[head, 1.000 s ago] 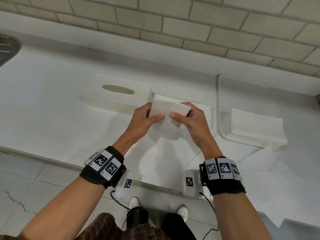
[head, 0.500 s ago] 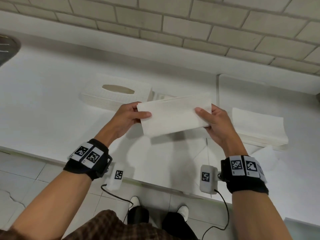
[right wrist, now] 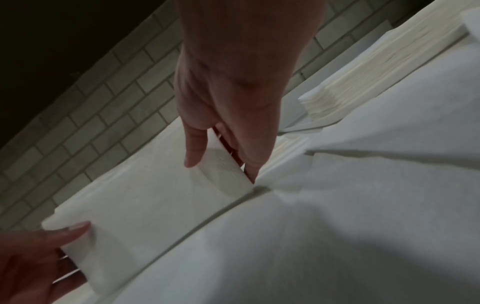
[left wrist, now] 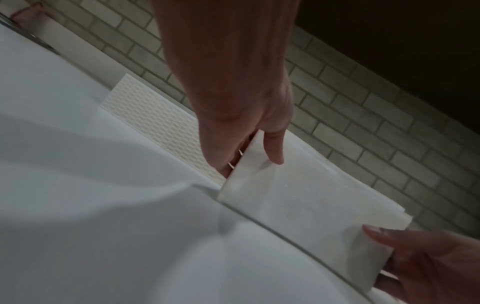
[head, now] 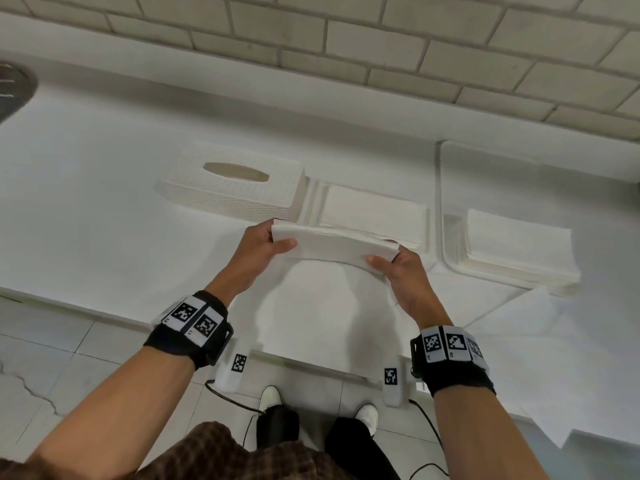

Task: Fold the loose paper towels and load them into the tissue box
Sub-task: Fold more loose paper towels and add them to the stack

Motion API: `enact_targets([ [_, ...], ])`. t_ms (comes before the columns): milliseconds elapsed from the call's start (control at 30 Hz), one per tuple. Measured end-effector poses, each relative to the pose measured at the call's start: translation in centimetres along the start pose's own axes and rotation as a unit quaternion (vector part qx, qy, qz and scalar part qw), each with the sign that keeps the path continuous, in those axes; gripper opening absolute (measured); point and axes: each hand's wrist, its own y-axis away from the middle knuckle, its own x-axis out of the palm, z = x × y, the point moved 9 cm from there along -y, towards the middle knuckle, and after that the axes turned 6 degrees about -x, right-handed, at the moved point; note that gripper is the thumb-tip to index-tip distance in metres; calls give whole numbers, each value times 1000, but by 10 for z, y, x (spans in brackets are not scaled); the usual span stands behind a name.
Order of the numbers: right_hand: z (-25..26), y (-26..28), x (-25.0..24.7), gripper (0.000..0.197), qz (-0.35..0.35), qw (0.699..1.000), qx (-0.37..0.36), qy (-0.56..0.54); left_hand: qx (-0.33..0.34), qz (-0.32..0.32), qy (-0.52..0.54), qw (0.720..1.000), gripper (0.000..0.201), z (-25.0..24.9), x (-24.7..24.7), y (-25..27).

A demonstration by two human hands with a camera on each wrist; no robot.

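A folded white paper towel [head: 334,244] hangs flat above the counter, held at both ends. My left hand [head: 273,242] pinches its left end, thumb on top [left wrist: 272,148]. My right hand [head: 384,263] pinches its right end the same way [right wrist: 197,152]. Just beyond lies the tissue box base [head: 313,206] with a stack of folded towels [head: 374,207] in it. The white woven box cover [head: 235,188] with its oval slot sits to the left of the base. Loose unfolded towels [head: 322,313] are spread on the counter under my hands.
A white tray [head: 450,233] at the right holds a thick stack of paper towels [head: 516,244]. More loose sheets [head: 554,358] drape over the counter's front edge at the right. A brick wall runs behind. A metal object [head: 14,88] shows at the far left.
The towel went from a small fold held close between both hands to a long strip stretched sideways. Now it is lower and flatter, close to the stack in the box base.
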Motion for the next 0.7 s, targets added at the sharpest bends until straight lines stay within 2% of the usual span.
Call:
enact_targets([
  [133, -1, 4, 2, 10, 0, 1000, -3, 22, -12, -12, -20, 1000, 21, 10, -2, 1],
  [367, -7, 6, 8, 25, 18, 1000, -5, 6, -2, -5, -13, 1000, 30, 5, -3, 1],
  [700, -10, 3, 4, 25, 12, 1000, -10, 9, 8, -18, -27, 999, 29, 5, -3, 3],
])
